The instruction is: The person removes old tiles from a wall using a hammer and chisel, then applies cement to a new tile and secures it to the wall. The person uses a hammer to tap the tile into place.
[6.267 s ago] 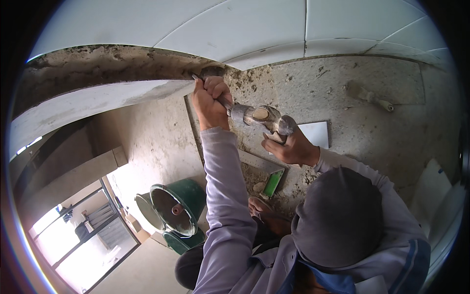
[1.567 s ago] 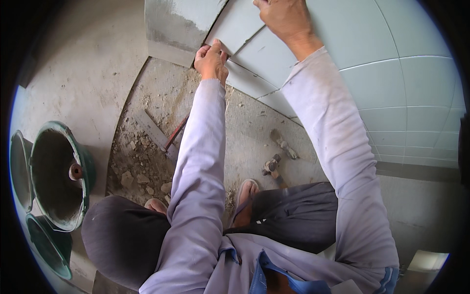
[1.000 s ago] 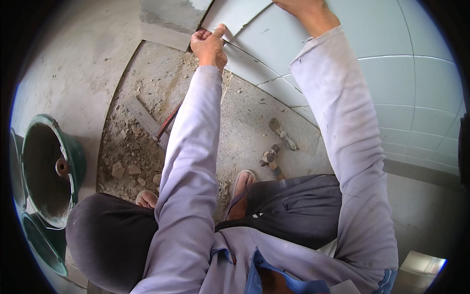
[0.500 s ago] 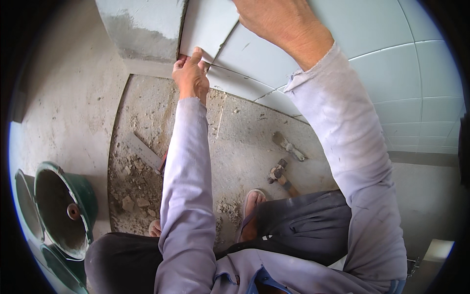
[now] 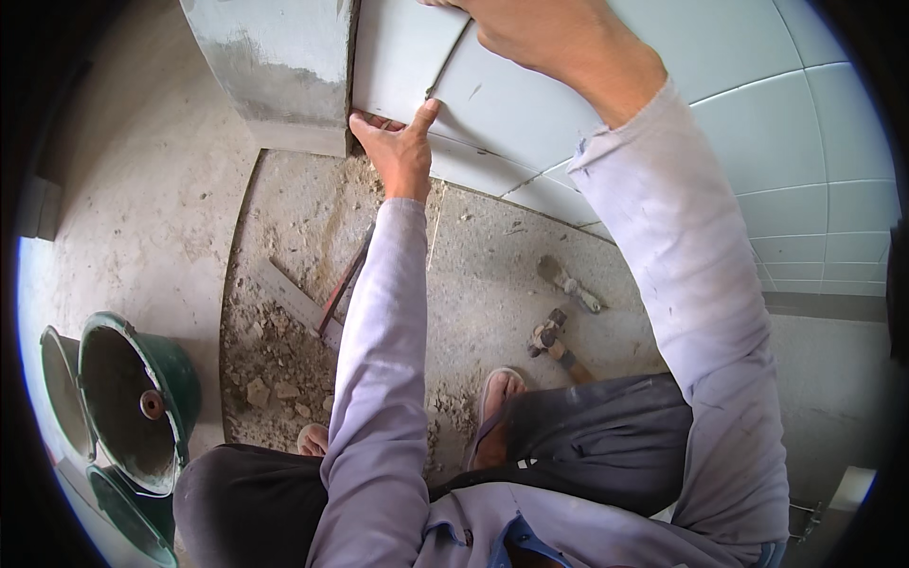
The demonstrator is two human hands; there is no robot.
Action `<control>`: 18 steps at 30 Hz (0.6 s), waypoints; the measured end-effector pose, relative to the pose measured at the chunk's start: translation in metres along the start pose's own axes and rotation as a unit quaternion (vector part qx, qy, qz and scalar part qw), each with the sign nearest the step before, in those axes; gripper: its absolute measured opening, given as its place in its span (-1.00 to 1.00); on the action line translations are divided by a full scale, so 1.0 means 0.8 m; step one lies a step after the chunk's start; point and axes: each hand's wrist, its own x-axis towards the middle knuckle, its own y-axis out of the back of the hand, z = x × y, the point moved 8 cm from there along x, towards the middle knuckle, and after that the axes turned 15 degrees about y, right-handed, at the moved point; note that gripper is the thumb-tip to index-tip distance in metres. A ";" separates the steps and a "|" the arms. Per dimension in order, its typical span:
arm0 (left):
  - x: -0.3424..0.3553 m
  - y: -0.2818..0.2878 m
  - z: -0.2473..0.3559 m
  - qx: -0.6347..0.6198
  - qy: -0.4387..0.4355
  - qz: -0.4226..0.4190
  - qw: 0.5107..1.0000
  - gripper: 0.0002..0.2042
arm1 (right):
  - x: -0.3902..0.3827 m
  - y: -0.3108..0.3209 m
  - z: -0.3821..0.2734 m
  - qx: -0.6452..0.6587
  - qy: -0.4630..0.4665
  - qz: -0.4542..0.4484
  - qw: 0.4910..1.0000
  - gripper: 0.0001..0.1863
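A white tile (image 5: 398, 57) sits on the wall beside a rough grey cement corner (image 5: 275, 57). My left hand (image 5: 398, 147) supports its lower edge, fingers curled underneath and thumb up at the right edge, beside a dark gap between tiles. My right hand (image 5: 559, 47) reaches to the tile's upper part at the frame's top, its fingertips mostly out of sight. Below, on the dusty floor, lie a hammer (image 5: 549, 336), a plastered trowel (image 5: 559, 279) and a steel square (image 5: 303, 303) with a dark red bar (image 5: 346, 279).
Green buckets (image 5: 175, 379) stand at the left. Rubble (image 5: 275, 388) covers part of the floor. My sandalled feet (image 5: 497, 398) and bent knees are below my arms. Pale tiled wall (image 5: 757, 133) extends to the right, with a grey ledge (image 5: 824, 303) under it.
The hammer, held earlier, now lies on the floor and both hands are at the tile. In the last half second my left hand moved slightly right, its thumb spreading to the tile's edge.
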 end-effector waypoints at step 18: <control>-0.002 0.004 -0.001 -0.002 0.025 -0.001 1.000 -0.23 | 0.007 0.008 -0.004 -0.075 -0.003 -0.036 0.996 -0.80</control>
